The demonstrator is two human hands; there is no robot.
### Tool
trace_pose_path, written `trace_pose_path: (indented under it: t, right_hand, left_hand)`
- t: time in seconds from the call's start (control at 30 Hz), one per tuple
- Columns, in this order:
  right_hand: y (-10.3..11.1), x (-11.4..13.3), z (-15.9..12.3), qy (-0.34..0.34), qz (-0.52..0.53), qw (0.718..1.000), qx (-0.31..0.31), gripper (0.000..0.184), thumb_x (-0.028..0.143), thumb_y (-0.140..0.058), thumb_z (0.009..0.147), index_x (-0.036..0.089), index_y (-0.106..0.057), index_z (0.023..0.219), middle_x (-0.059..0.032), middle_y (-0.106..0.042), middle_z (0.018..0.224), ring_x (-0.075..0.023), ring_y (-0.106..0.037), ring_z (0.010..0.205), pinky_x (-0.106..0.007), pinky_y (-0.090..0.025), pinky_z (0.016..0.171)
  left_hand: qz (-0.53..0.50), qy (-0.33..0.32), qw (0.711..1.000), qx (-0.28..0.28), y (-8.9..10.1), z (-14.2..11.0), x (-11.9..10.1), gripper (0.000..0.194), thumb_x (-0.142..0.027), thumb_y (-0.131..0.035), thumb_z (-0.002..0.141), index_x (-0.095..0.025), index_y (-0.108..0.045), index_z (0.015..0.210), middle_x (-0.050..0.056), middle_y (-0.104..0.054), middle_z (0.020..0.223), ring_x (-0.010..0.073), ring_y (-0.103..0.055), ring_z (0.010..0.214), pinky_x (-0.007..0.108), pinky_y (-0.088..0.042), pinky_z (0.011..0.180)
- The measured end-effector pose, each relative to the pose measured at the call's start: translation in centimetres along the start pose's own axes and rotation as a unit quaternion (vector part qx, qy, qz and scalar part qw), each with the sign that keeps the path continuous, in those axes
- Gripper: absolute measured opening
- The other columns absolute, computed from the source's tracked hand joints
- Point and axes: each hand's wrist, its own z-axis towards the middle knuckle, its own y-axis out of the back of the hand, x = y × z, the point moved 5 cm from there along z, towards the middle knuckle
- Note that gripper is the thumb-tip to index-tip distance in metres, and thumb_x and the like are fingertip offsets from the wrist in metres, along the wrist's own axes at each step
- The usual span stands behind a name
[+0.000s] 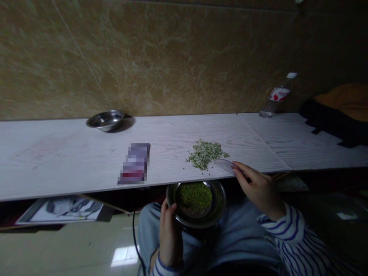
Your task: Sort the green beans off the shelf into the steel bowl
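Head view, left hand (170,240) holding bowl (219,203), right hand (258,188) beside grains (205,154)

This looks like a plain room in a home, not a shop or lab. A marble-look tiled wall (172,57) runs behind a white wood-grain board (57,161), with glossy floor tile (71,249) at lower left. A plastic water bottle (277,95) sits at upper right near dark and orange cloth (339,111), and loose green beans (205,154) lie mid-frame.

left hand (170,239) holding bowl (218,203), right hand (258,190) holding scoop (222,165)
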Motion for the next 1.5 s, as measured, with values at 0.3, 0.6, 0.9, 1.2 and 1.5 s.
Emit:
trace_pose_path:
  t: [0.3, 0.6, 0.9, 1.2, 1.5]
  right_hand:
    - [0.0, 1.8, -0.6, 0.016, 0.020, 0.999, 0.040, 0.025, 0.020, -0.054, 0.099, 0.018, -0.075, 0.113, -0.0084, -0.082, 0.103, -0.0223, -0.080, 0.084, -0.031, -0.065, 0.082]
    - [0.1, 1.8, -0.4, 0.000, 0.031, 0.999, 0.040, 0.026, 0.019, -0.055, 0.098, 0.020, -0.075, 0.114, -0.0071, -0.082, 0.104, -0.0222, -0.080, 0.085, -0.031, -0.065, 0.083]
    - [-0.2, 1.4, -0.3, -0.011, 0.045, 0.998, 0.035, 0.025, 0.020, -0.056, 0.098, 0.019, -0.074, 0.115, -0.0075, -0.081, 0.105, -0.0220, -0.080, 0.086, -0.031, -0.065, 0.085]
    - [-0.4, 1.8, -0.5, -0.011, 0.061, 0.997, 0.050, 0.024, 0.021, -0.056, 0.098, 0.020, -0.075, 0.113, -0.0070, -0.082, 0.104, -0.0213, -0.080, 0.087, -0.029, -0.065, 0.083]
    - [-0.6, 2.0, -0.2, 0.004, 0.053, 0.997, 0.048, 0.024, 0.021, -0.055, 0.099, 0.018, -0.076, 0.111, -0.0071, -0.082, 0.104, -0.0202, -0.080, 0.086, -0.028, -0.064, 0.085]
  left_hand:
    - [0.002, 0.021, 1.000, 0.017, -0.6, -0.3, 0.0, 0.034, -0.036, -0.058, 0.087, -0.020, -0.072, 0.114, 0.014, -0.069, 0.131, 0.0310, -0.061, 0.125, 0.035, -0.055, 0.091]
    - [0.006, 0.006, 1.000, 0.009, -0.5, -0.4, 0.1, 0.031, -0.034, -0.061, 0.086, -0.020, -0.074, 0.109, 0.013, -0.066, 0.138, 0.0301, -0.056, 0.132, 0.036, -0.051, 0.100]
    - [-0.050, 0.067, 0.997, -0.003, -0.7, -0.4, 0.4, 0.039, -0.036, -0.064, 0.083, -0.020, -0.070, 0.119, 0.011, -0.071, 0.129, 0.0280, -0.060, 0.127, 0.035, -0.053, 0.096]
    - [0.017, 0.028, 0.999, 0.002, -0.7, -0.3, -0.1, 0.042, -0.041, -0.061, 0.083, -0.018, -0.072, 0.116, 0.015, -0.070, 0.128, 0.0327, -0.060, 0.125, 0.039, -0.054, 0.094]
    - [-0.046, 0.064, 0.997, 0.003, -0.8, -0.6, 0.0, 0.039, -0.037, -0.063, 0.083, -0.019, -0.069, 0.117, 0.012, -0.068, 0.133, 0.0292, -0.059, 0.126, 0.033, -0.053, 0.091]
